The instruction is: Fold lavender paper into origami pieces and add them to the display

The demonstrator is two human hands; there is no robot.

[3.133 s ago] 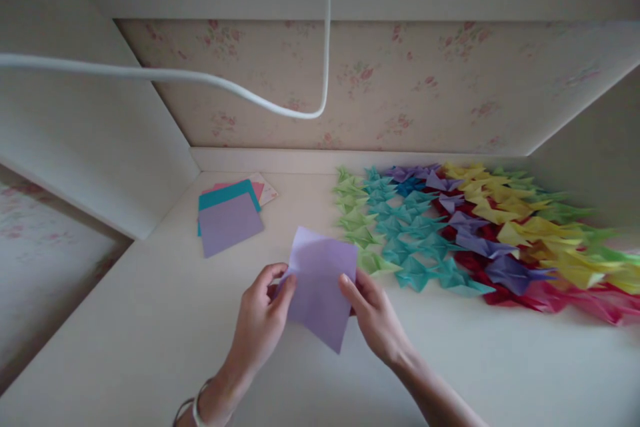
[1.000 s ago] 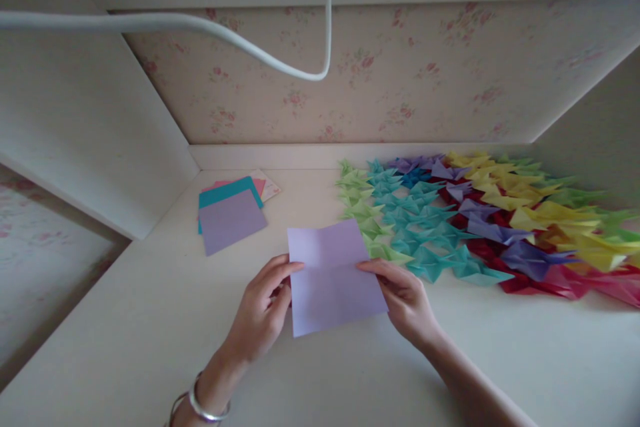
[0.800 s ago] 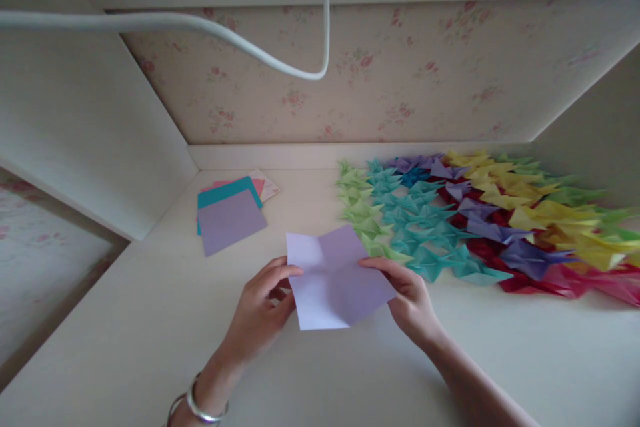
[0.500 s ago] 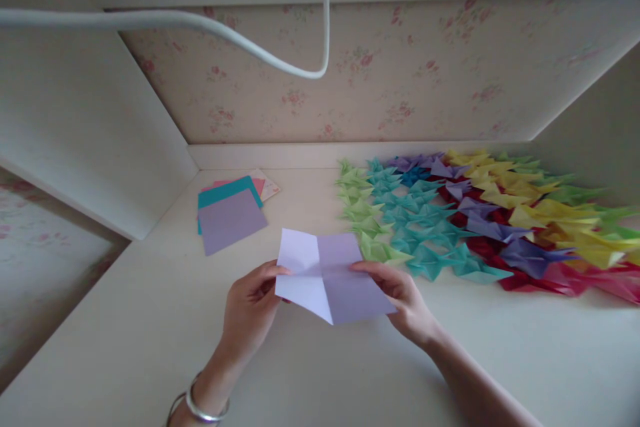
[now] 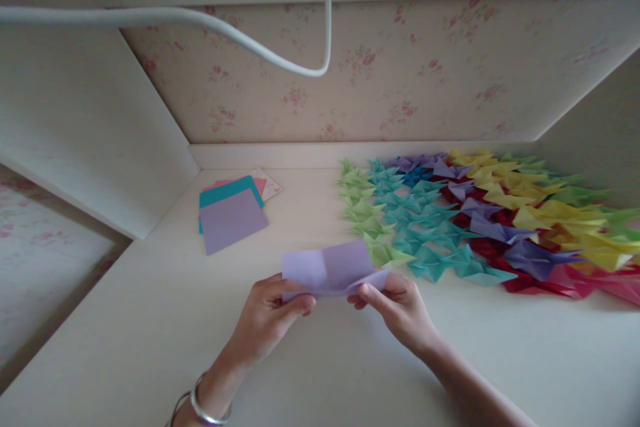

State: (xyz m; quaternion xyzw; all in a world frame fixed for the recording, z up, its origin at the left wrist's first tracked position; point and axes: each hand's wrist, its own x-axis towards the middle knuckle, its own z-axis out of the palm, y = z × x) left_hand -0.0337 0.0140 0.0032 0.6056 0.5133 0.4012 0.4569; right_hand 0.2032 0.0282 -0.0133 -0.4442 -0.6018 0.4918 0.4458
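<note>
Between my hands is a sheet of purple origami paper (image 5: 325, 267), with a vertical crease down its middle and its near part folded up. My left hand (image 5: 275, 313) pinches the left end, thumb in front along the lower edge. At the right end, my right hand (image 5: 395, 303) grips the near layer between thumb and fingers. The folded-up flap stands slightly away from the back layer at the right. Some fingertips are hidden behind the paper. The sheet is held above the white table (image 5: 320, 373).
A small stack of coloured paper lies at the left, with a purple sheet (image 5: 233, 220) on top of a teal sheet (image 5: 227, 192). Rows of folded paper pieces, such as a light green one (image 5: 385, 252) and a yellow one (image 5: 560, 215), cover the right. A white cable (image 5: 260, 53) hangs above.
The paper was spread open with crossing creases. Its near half is now folded up toward the far half, and both thumbs have come to the near edge.
</note>
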